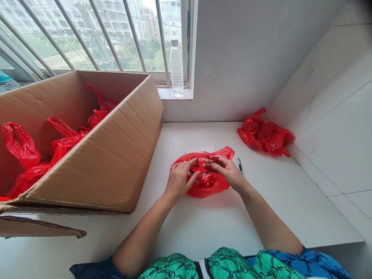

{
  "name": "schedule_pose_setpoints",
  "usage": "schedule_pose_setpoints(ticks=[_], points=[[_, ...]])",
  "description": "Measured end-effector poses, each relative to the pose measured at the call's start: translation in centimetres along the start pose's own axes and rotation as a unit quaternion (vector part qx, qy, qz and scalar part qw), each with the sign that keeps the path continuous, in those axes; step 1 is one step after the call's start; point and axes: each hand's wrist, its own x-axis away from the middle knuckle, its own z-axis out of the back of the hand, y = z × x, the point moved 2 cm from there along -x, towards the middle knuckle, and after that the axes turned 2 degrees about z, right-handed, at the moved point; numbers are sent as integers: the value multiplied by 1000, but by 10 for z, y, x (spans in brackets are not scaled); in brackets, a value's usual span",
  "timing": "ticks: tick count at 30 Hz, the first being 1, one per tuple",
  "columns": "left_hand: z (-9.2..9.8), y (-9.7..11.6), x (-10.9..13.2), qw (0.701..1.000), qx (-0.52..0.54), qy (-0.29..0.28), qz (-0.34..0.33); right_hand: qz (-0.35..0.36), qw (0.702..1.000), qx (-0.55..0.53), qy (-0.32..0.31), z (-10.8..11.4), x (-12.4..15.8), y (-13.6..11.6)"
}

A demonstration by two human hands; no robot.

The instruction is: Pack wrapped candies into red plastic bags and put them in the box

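Observation:
A red plastic bag (pixel 209 190) lies spread and crumpled on the white counter in front of me, its mouth open. Small red wrapped candies (pixel 205 178) with dark and white print show inside it. Over the bag's left side is my left hand (pixel 180 177), thumb and fingers apart, fingertips at the candies and the bag's edge. My right hand (pixel 231 172) comes in from the right and pinches a red printed candy (pixel 208 162) between thumb and fingers above the bag. The palms of both hands are hidden.
A large cardboard box (pixel 99 162) holding several tied red bags (pixel 65 141) stands at left. A black pen (pixel 240 166) and a paper (pixel 190 150) lie by the bag. More red bags (pixel 266 133) sit at the back right. A water bottle (pixel 176 69) stands on the windowsill.

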Motion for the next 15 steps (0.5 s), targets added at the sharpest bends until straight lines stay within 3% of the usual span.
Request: schedule_pose_setpoints(ticks=[4,8,12,15], points=[[3,8,2,995,97,28,19,-66,985,-157,-21,-16,8,2],[4,8,4,983,173,37,57,-83,988,-126,-26,-22,9,4],[3,6,3,972,228,0,62,-71,995,-74,12,-16,8,6],[1,4,1,944,316,-11,100,-78,993,-89,22,-13,7,9]])
